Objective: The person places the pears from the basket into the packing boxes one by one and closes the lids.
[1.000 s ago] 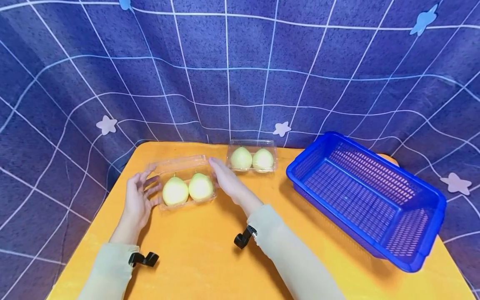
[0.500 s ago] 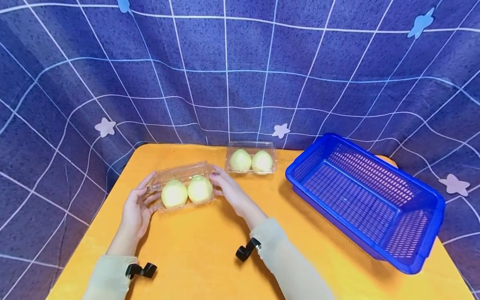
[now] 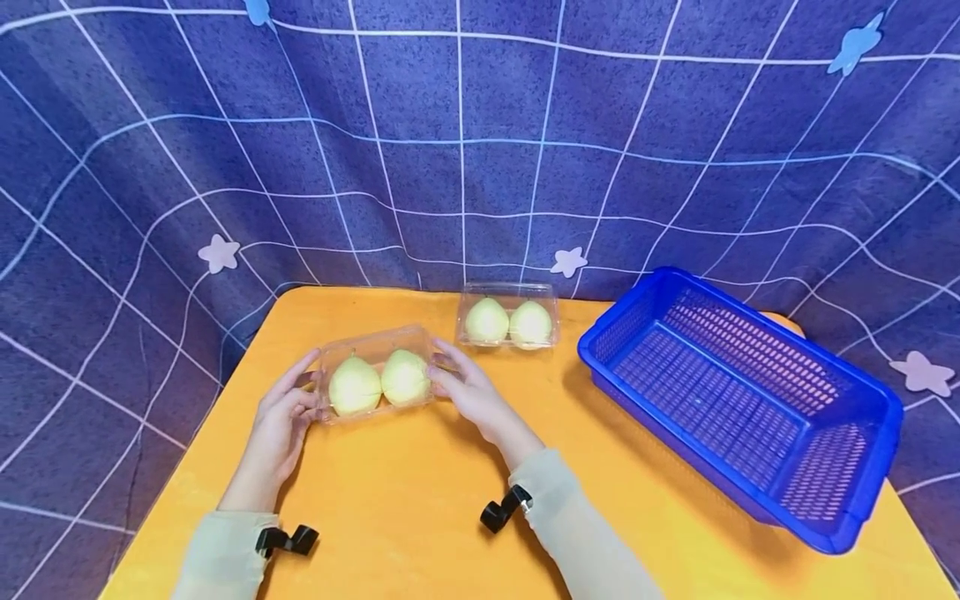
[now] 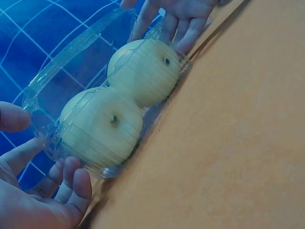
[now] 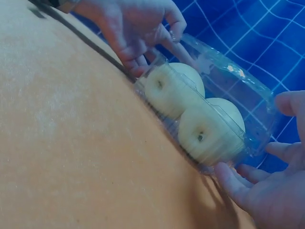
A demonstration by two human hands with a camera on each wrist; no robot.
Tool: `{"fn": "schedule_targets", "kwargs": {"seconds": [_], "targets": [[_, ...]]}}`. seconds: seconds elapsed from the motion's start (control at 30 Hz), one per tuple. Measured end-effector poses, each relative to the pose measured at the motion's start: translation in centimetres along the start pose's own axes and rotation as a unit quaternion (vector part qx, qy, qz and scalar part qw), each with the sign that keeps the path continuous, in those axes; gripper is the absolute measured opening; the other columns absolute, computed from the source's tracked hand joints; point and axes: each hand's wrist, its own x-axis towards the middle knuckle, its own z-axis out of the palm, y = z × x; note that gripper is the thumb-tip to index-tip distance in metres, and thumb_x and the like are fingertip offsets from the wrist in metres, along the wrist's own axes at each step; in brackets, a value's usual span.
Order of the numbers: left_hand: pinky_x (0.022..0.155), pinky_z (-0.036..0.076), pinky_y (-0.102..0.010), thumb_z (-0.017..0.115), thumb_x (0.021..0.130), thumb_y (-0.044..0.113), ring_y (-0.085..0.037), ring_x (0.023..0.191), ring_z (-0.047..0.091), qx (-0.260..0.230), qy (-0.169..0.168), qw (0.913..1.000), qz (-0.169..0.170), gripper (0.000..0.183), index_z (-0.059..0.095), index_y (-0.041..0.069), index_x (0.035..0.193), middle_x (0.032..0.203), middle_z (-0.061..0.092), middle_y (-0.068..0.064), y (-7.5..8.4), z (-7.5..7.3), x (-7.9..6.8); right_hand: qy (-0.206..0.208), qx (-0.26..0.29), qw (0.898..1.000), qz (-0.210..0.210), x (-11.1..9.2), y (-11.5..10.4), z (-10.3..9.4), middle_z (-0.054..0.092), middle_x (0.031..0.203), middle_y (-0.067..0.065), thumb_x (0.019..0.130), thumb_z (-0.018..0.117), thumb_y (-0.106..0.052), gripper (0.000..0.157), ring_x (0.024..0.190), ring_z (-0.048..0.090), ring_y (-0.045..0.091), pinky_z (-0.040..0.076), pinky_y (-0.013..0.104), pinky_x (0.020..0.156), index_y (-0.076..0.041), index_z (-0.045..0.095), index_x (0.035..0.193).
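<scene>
Two pale yellow-green pears [image 3: 355, 386] lie side by side in a clear plastic clamshell box [image 3: 377, 340] on the left of the table. Its lid [image 5: 238, 71] slants over the fruit in the right wrist view; whether its edges meet the base I cannot tell. My left hand [image 3: 279, 425] holds the box's left end, its thumb at the lid corner and curled fingers against the side in the left wrist view. At the opposite end my right hand [image 3: 474, 398] holds the box between thumb and fingers.
Behind and right stands a second clear box [image 3: 507, 291] with two pears. A blue plastic basket [image 3: 738, 454] with perforated walls occupies the right of the yellow table [image 3: 405, 525]. A blue grid-patterned curtain [image 3: 495, 175] hangs along the back edge.
The lid has swung from standing open behind the pears forward and down over them. Both hands have closed in on the box's ends, the right one drawing slightly nearer the person.
</scene>
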Motion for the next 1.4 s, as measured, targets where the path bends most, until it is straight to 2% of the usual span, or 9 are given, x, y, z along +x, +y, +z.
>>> {"fn": "schedule_targets", "kwargs": {"seconds": [0.27, 0.5, 0.67, 0.8, 0.93, 1.17, 1.4], "targets": [[0.072, 0.058, -0.025, 0.044, 0.101, -0.017, -0.011, 0.079, 0.060, -0.010, 0.006, 0.9999, 0.009, 0.073, 0.038, 0.008, 0.170, 0.126, 0.061, -0.002, -0.8, -0.3, -0.2, 0.004, -0.007, 1.000, 0.013, -0.2, 0.6, -0.5, 0.054, 0.158, 0.020, 0.109, 0.069, -0.019, 0.067, 0.144, 0.056, 0.035, 0.054, 0.046, 0.111, -0.011, 0.040, 0.169], [0.070, 0.059, -0.025, 0.046, 0.103, -0.016, -0.011, 0.076, 0.060, 0.002, 0.008, 1.0000, -0.001, 0.071, 0.035, 0.006, 0.170, 0.119, 0.056, -0.002, -1.1, -0.2, 0.1, 0.001, -0.025, 1.000, 0.017, -0.3, 0.9, -0.7, 0.061, 0.148, 0.022, 0.108, 0.069, -0.015, 0.064, 0.128, 0.066, 0.034, 0.059, 0.048, 0.102, -0.002, 0.044, 0.165], [0.065, 0.058, -0.025, 0.046, 0.104, -0.016, -0.012, 0.072, 0.060, -0.013, 0.012, 0.9998, -0.001, 0.063, 0.037, -0.002, 0.165, 0.109, 0.057, -0.001, -1.2, 0.0, 0.1, -0.005, -0.057, 0.998, 0.016, -0.4, 1.0, -0.9, 0.070, 0.128, 0.020, 0.108, 0.069, -0.019, 0.056, 0.109, 0.072, 0.036, 0.062, 0.042, 0.093, 0.000, 0.053, 0.159], [0.062, 0.058, -0.026, 0.048, 0.105, -0.014, -0.012, 0.069, 0.060, -0.013, 0.013, 0.9998, 0.004, 0.061, 0.036, -0.004, 0.165, 0.102, 0.057, 0.000, -1.3, 0.1, 0.1, -0.008, -0.044, 0.999, 0.018, -0.4, 1.1, -1.0, 0.074, 0.116, 0.022, 0.108, 0.070, -0.017, 0.056, 0.093, 0.073, 0.028, 0.062, 0.038, 0.087, -0.001, 0.053, 0.159], [0.064, 0.059, -0.026, 0.051, 0.108, -0.009, -0.011, 0.070, 0.060, 0.000, 0.004, 0.9999, 0.015, 0.061, 0.034, -0.005, 0.166, 0.102, 0.056, 0.000, -1.5, 0.0, 0.2, -0.006, -0.013, 1.000, 0.020, -0.5, 1.0, -0.8, 0.075, 0.110, 0.020, 0.107, 0.069, -0.012, 0.056, 0.085, 0.071, 0.017, 0.063, 0.035, 0.086, 0.001, 0.052, 0.159], [0.063, 0.061, -0.029, 0.046, 0.106, -0.013, -0.014, 0.065, 0.067, -0.005, -0.021, 0.9995, 0.023, 0.063, 0.030, -0.005, 0.166, 0.088, 0.065, 0.002, -1.8, -0.5, 0.1, -0.003, 0.002, 1.000, 0.022, -0.4, 1.3, -0.7, 0.071, 0.097, 0.006, 0.107, 0.069, -0.010, 0.055, 0.078, 0.068, 0.012, 0.050, 0.024, 0.069, 0.002, 0.052, 0.159], [0.063, 0.062, -0.029, 0.046, 0.106, -0.012, -0.016, 0.063, 0.069, 0.026, -0.035, 0.9989, 0.016, 0.066, 0.027, -0.003, 0.168, 0.078, 0.068, 0.001, -1.6, -0.8, -0.2, -0.010, -0.003, 1.000, 0.022, -0.3, 1.5, -0.7, 0.071, 0.097, 0.005, 0.108, 0.068, -0.011, 0.055, 0.078, 0.067, 0.014, 0.048, 0.024, 0.068, 0.000, 0.052, 0.160]]}}
